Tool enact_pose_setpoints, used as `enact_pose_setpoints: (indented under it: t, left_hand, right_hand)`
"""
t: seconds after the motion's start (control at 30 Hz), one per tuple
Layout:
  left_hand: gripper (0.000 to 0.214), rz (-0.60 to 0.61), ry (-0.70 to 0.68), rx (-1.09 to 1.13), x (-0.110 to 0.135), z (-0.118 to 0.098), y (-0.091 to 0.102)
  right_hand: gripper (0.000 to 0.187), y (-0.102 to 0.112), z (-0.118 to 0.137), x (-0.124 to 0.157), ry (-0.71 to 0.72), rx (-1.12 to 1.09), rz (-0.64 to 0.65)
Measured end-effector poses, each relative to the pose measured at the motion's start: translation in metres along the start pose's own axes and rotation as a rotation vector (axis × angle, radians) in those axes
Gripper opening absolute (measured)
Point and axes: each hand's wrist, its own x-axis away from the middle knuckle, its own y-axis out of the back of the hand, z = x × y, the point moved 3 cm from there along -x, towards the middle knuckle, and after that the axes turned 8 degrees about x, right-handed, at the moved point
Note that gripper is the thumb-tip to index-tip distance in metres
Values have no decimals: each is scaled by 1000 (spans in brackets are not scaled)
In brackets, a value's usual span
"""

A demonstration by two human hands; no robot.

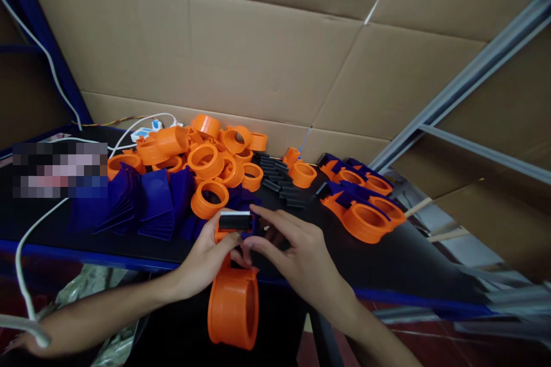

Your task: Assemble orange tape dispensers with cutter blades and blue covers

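Observation:
My left hand point(206, 258) is closed around an orange tape dispenser body point(233, 304), holding it at the table's front edge with its round ring hanging below. At the dispenser's top sits a black toothed cutter piece point(235, 220). My right hand point(297, 252) rests against the dispenser's neck from the right, its fingers pinching at the black piece and stretched toward it. Both hands meet over the same part.
A pile of orange rings point(206, 160) and stacked blue plastic flaps point(146, 200) lie on the black table point(413, 264). Small black parts point(279, 180) and several assembled orange-and-blue dispensers point(365, 206) sit right. Cardboard walls stand behind; a white cable point(26, 241) runs left.

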Motion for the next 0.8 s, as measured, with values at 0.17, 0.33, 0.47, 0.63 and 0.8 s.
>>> enact_pose_setpoints:
  t: [0.17,0.33,0.47,0.63,0.8]
  left_hand:
    - [24,12,-48,-28,7,0,-1]
    - [36,84,-4,95,6,-1,1]
    - [40,275,79,359,3,-4,-7]
    - [45,240,67,398,-2,-6,-12]
    - [37,205,5,318,-3,-10,-9]
  right_hand:
    - [48,3,5,6,17,11,66]
    - [47,2,0,10,31,106,36]
    - [35,6,-12,9,7,120,-1]
    - [24,24,-14,17,6,108,-120]
    - [22,32,11,39,80,132,-46]
